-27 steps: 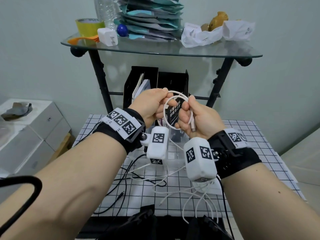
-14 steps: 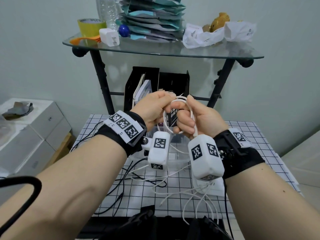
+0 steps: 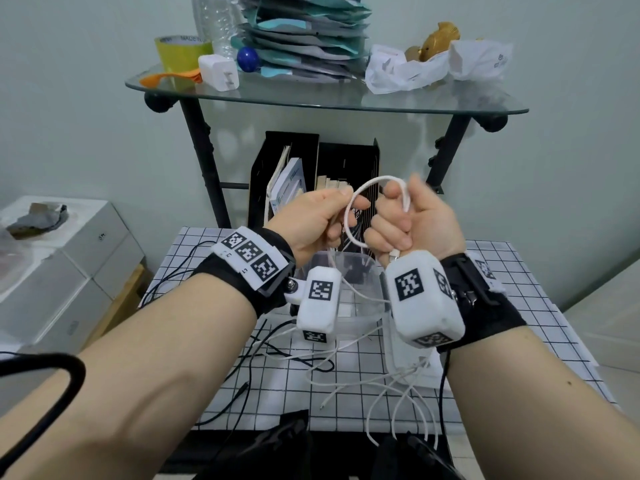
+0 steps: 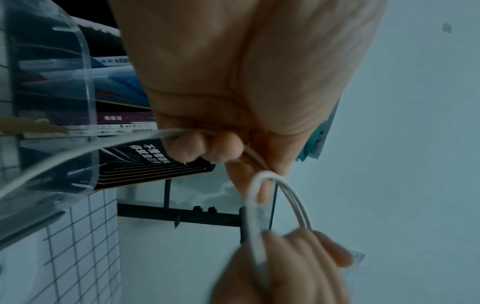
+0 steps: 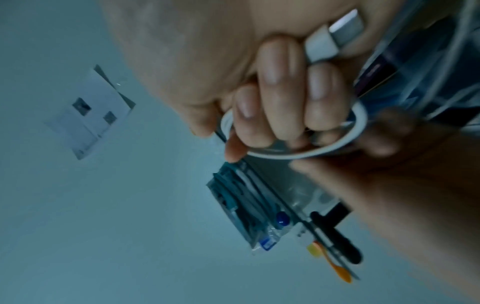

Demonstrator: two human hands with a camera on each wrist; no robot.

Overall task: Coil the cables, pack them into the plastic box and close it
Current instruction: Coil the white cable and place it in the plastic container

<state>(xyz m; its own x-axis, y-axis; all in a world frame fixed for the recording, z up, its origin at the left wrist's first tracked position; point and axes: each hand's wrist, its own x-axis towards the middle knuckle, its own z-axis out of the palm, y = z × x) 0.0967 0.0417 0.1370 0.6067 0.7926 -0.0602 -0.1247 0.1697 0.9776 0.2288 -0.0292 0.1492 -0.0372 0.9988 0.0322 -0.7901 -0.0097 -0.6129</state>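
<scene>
Both hands are raised above the gridded table (image 3: 540, 289), holding a white cable (image 3: 372, 183) wound into a small loop. My right hand (image 3: 412, 220) grips the loop in a fist, and the cable's USB plug (image 5: 335, 39) sticks out below the fingers. My left hand (image 3: 318, 220) pinches the cable (image 4: 259, 164) beside the loop, its loose tail running down toward the table. A clear plastic box (image 3: 349, 271) stands open just under the hands, partly hidden by the wrist cameras. More white cables (image 3: 391, 382) and a black cable (image 3: 242, 393) lie loose on the table.
Behind the table stands a glass shelf (image 3: 329, 98) on black legs, carrying a stack of packets (image 3: 304, 32), a tape roll (image 3: 180, 51) and a white charger (image 3: 220, 71). A black file holder (image 3: 311, 168) with books sits under it. White boxes (image 3: 62, 265) stand at left.
The hands have risen a little and the loop has been turned; the right hand now grips it in a tighter fist, with the plug end below the fingers.
</scene>
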